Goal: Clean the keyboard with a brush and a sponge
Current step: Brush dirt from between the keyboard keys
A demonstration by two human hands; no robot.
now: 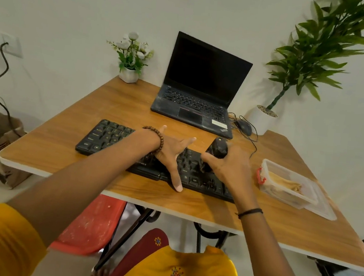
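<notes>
A black keyboard (pixel 108 139) lies slantwise across the wooden table (pixel 50 148). My left hand (pixel 171 155) rests flat on its middle with fingers spread, thumb reaching down to the front edge. My right hand (pixel 227 166) grips a dark brush (pixel 216 154) by its thick handle, bristle end down on the keys at the keyboard's right part. Both hands hide the keyboard's middle and right end. A yellowish sponge (pixel 285 182) lies inside a clear plastic box (pixel 266 190) at the right.
An open black laptop (pixel 200 89) stands behind the keyboard, with a wired mouse (pixel 243 126) to its right. A small flower pot (pixel 129 75) and a tall potted plant (pixel 263 119) stand at the back. A red stool (pixel 92 224) sits under the table.
</notes>
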